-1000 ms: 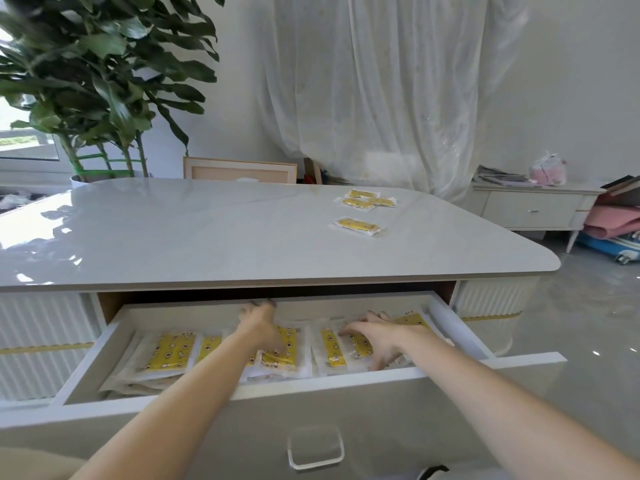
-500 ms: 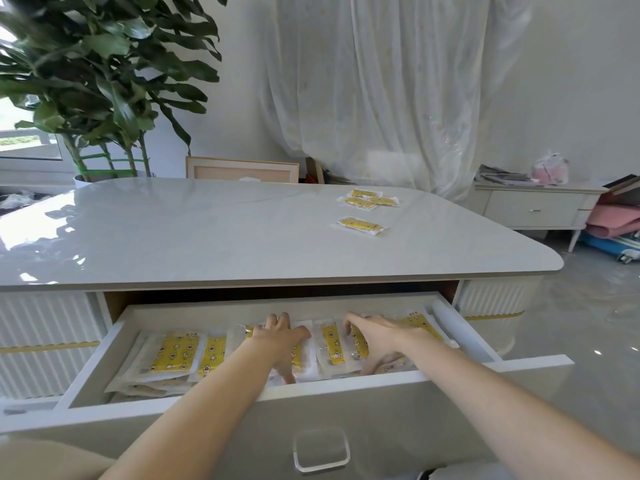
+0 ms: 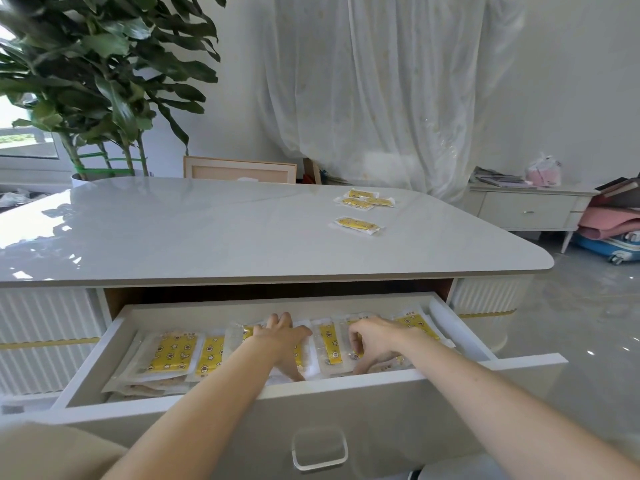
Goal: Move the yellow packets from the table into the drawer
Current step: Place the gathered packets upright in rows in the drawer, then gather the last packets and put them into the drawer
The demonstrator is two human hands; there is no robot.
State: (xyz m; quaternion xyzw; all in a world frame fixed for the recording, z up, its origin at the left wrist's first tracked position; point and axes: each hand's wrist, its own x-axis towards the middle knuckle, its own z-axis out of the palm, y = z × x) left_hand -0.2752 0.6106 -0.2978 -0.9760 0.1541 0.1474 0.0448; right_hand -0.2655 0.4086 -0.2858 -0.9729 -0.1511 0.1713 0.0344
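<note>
Many packets (image 3: 172, 353) in drawer (image 3: 138, 406) — long axes front-to-back, left grip (image 3: 280, 336) flat, right grip (image 3: 375, 337) curled, hold unclear

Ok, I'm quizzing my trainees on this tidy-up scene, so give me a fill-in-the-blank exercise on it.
1. The left hand and right hand are both inside the open ____.
2. ____ yellow packets lie on the table.
3. Of these, ____ lie clustered together, farther away.
4. The plant stands beyond the table's ____ end.
Missing: drawer; four; three; left.
</note>
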